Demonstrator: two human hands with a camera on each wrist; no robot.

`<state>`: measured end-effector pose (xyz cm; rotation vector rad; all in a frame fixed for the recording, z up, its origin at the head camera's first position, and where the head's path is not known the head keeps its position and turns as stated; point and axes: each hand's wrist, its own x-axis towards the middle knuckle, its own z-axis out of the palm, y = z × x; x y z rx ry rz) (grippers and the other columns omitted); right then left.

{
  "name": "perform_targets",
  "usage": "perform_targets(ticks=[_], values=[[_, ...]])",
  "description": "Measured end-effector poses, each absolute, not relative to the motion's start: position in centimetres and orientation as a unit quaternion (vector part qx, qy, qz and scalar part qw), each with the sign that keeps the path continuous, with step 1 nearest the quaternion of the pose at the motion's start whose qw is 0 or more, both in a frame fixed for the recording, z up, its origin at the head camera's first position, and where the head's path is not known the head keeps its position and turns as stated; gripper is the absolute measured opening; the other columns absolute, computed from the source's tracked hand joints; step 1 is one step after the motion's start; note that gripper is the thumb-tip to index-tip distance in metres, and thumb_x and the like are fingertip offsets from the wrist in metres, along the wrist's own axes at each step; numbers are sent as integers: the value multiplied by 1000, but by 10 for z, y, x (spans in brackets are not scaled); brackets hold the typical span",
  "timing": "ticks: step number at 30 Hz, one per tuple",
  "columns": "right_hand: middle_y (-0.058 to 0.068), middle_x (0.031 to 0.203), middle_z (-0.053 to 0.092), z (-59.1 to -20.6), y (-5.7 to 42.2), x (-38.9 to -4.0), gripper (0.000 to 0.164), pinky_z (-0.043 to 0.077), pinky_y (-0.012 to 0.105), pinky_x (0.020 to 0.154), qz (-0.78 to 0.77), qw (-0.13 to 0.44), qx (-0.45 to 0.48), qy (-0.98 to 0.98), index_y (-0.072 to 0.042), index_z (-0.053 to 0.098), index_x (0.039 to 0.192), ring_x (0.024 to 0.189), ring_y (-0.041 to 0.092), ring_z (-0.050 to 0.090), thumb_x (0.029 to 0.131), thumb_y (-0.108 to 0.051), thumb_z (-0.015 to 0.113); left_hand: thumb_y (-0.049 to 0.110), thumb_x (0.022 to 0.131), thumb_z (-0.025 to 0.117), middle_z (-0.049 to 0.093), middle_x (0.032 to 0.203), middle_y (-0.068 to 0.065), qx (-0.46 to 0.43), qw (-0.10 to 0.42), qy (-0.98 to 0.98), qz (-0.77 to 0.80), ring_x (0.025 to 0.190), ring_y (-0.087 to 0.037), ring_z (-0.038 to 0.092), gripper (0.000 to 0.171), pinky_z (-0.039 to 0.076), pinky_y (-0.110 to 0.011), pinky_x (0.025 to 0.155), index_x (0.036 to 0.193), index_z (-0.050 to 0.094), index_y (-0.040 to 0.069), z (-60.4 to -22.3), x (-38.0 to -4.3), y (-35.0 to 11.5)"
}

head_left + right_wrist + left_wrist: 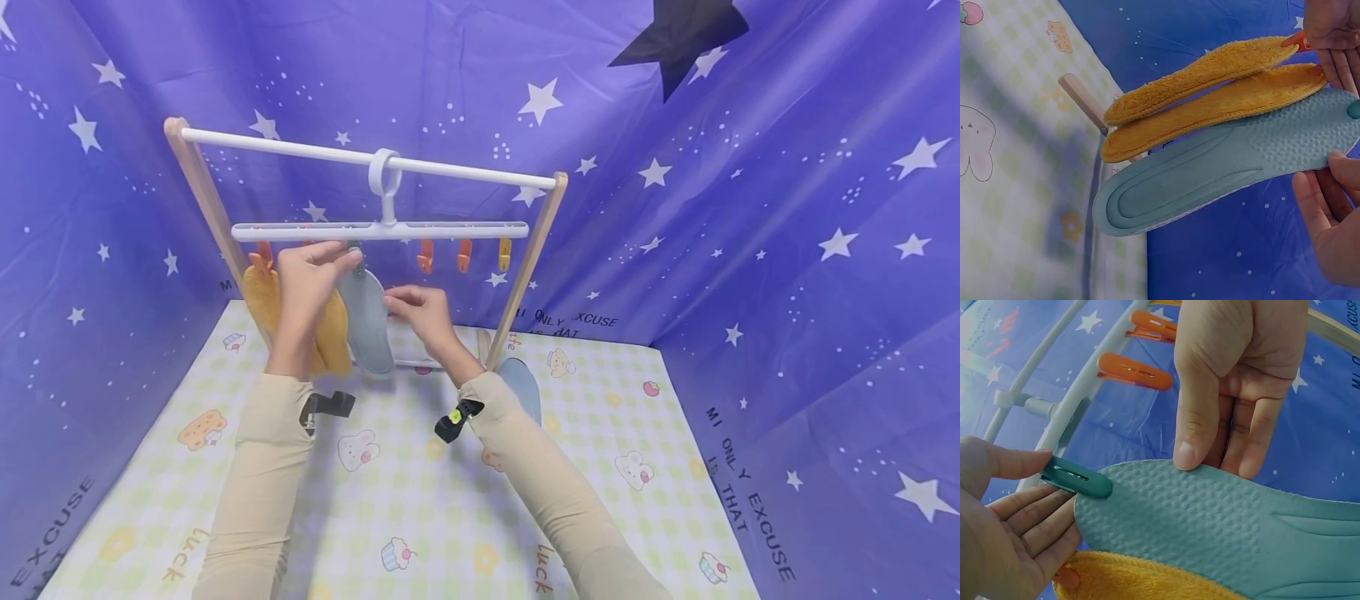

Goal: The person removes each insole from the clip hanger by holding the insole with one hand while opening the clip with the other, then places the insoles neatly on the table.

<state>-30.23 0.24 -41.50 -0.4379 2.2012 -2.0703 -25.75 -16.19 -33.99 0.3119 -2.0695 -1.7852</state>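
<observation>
A grey-blue insole (367, 329) with a dimpled surface hangs toe-up from the white hanger, its upper end in a green clip (1079, 477). My left hand (303, 279) pinches the tail of that clip, thumb on one side and fingers behind. On the insole's right edge, just below the clip, my right hand (1338, 228) holds it between thumb and fingers. Two fuzzy yellow insoles hang to the left; the nearer yellow insole (1216, 112) lies right beside the blue one, and the other yellow insole (1204, 72) is clipped with orange.
The hanger (450, 231) hooks over a white rod (300, 148) between wooden posts. Right of my hands hang two orange clips, including this orange clip (464, 255), and a yellow clip (505, 253). Another blue insole (521, 387) lies on the checked cloth (465, 517), partly behind my right sleeve.
</observation>
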Motion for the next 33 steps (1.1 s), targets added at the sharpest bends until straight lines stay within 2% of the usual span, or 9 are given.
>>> perform_targets(ticks=[5, 12, 22, 24, 28, 33], values=[[29, 114, 72, -415, 4, -303, 23, 59, 53, 94, -686, 54, -140, 712, 12, 71, 111, 89, 16, 73, 92, -2, 72, 17, 84, 83, 72, 118, -19, 99, 196, -734, -642, 118, -19, 69, 39, 53, -29, 106, 117, 74, -2, -340, -257, -163], [28, 114, 72, -414, 4, -303, 23, 61, 48, 92, -685, 58, -136, 713, 12, 71, 111, 85, 10, 70, 92, -2, 73, 17, 83, 83, 71, 119, -19, 101, 189, -730, -649, 125, -19, 65, 41, 48, -30, 112, 117, 73, -3, -339, -258, -164], [30, 114, 71, -413, 6, -301, 23, 58, 55, 94, -696, 69, -135, 701, 14, 71, 110, 80, 5, 68, 92, 1, 72, 17, 83, 83, 71, 116, -20, 105, 207, -715, -660, 121, -18, 67, 39, 50, -28, 109, 114, 73, -5, -340, -259, -160], [30, 113, 71, -413, 6, -300, 22, 59, 53, 93, -696, 67, -137, 702, 14, 70, 110, 80, 4, 68, 92, 1, 72, 15, 83, 82, 71, 114, -20, 106, 212, -710, -663, 120, -19, 68, 37, 51, -27, 108, 113, 74, -5, -341, -259, -159], [30, 112, 72, -413, 7, -298, 21, 63, 43, 87, -694, 65, -139, 703, 14, 71, 109, 77, 5, 69, 92, 1, 72, 14, 83, 83, 72, 112, -20, 112, 218, -702, -669, 113, -18, 71, 35, 54, -26, 104, 112, 74, -4, -341, -258, -158], [32, 110, 71, -412, 8, -296, 21, 65, 33, 79, -696, 64, -141, 701, 15, 70, 109, 74, 5, 69, 92, 2, 71, 12, 82, 83, 77, 103, -12, 113, 228, -691, -676, 99, -8, 72, 34, 56, -24, 98, 111, 75, -5, -343, -258, -157]])
